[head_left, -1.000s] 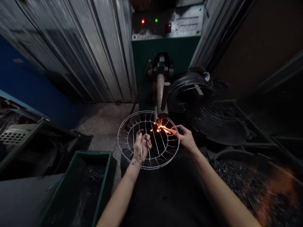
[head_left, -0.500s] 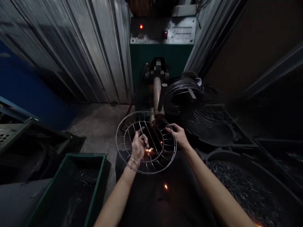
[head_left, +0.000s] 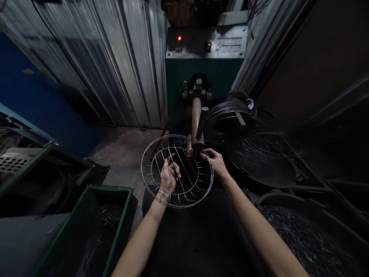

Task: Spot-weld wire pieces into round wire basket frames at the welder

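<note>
A round wire basket-like frame point(head_left: 179, 206) hangs tilted before me, made of an outer double ring, an inner ring, short radial wires and a few straight bars. My left hand point(head_left: 169, 176) is inside the ring area, its fingers curled around the bars. At the right rim, my right hand point(head_left: 215, 161) pinches the outer ring between thumb and fingers. The far side of the frame meets the tip of a spot welder's electrode arm point(head_left: 196, 115). Whether the electrodes touch the wire is too dark to tell.
Behind stands the green welding machine point(head_left: 201, 63) with a lit red lamp. Coiled wire point(head_left: 227, 109) lies to its right. A green crate point(head_left: 86, 231) with metal pieces stands at left; a dark tub point(head_left: 302, 242) of small metal pieces is at right.
The orange sparks near my left hand and over my lap have gone. The surroundings have shifted slightly right in view; both hands keep their hold on the wire frame.
</note>
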A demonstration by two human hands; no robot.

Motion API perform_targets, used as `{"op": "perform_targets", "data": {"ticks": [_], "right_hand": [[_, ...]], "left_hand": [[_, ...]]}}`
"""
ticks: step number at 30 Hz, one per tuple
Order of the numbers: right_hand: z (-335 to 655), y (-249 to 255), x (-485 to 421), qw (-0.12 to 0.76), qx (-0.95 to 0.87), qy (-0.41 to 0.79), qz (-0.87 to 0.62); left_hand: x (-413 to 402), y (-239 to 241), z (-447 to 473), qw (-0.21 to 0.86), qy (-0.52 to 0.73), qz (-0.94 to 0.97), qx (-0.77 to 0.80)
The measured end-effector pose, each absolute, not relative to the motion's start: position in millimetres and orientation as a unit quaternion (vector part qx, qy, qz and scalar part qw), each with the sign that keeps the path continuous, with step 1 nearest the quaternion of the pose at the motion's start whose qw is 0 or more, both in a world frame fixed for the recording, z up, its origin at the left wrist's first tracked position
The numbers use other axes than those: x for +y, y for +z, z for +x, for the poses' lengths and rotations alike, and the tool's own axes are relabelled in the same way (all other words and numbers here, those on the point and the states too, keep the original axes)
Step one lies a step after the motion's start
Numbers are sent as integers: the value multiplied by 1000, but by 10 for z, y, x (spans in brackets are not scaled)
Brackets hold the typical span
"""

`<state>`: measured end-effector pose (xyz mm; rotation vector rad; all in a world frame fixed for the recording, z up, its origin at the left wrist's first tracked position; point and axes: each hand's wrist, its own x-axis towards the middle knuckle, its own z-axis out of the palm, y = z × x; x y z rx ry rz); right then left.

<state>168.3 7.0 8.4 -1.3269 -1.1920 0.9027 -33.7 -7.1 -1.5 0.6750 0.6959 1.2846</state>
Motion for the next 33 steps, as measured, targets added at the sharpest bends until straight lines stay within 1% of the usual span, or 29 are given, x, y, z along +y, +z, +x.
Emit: {"op": "perform_targets", "data": {"ticks": [4, 9, 14, 25, 33], "right_hand": [[1666, 48, 124, 545, -497, 389, -552], [1715, 45, 94, 549, -486, 398, -552], [1790, 65, -125, 550, -471, 399, -562], [1642, 72, 39, 554, -477, 402, -552], [1704, 31, 122, 547, -470, 426, -547]], "left_hand": [[-89, 27, -332, 693, 566, 306, 326], [-56, 41, -340, 682, 590, 307, 305], [11, 82, -361, 735, 525, 307, 299], [-13, 32, -350, 702, 567, 298, 310], [-23, 38, -345, 714, 554, 278, 326]]}}
